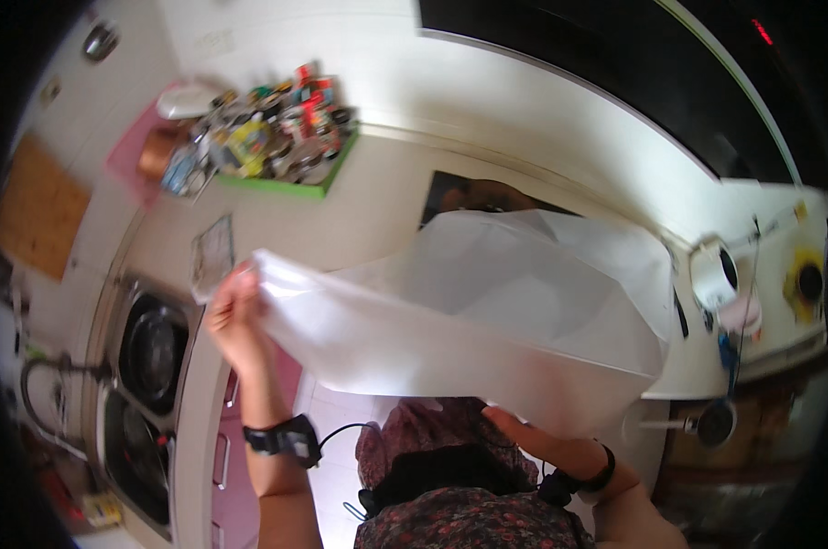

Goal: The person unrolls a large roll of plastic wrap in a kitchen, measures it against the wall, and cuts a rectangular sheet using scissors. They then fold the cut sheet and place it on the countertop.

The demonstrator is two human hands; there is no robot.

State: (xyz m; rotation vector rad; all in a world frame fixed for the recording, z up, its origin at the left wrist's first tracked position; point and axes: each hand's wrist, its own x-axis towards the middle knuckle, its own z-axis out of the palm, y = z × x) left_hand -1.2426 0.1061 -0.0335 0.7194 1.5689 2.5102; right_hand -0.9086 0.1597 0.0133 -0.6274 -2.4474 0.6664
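My left hand [234, 310] pinches the left corner of a large translucent whitish sheet [414, 350], apparently plastic. The sheet spreads rightward in folds above the counter and hides part of a dark cooktop [448, 192]. Below its near edge is my right hand [523, 434], by my waist. The fingers of that hand are behind the sheet and show only as a blurred reddish patch, so its grip is unclear. A black strap device [283, 440] is on my left wrist and another dark band [604, 466] on the right.
A green-edged tray [276, 184] crowded with jars and packets stands at the back left. Left of me is a double sink [154, 343] with a curved faucet [36, 370]. A white pot [712, 278] sits at the right. Over the cooktop hangs a dark range hood [592, 62].
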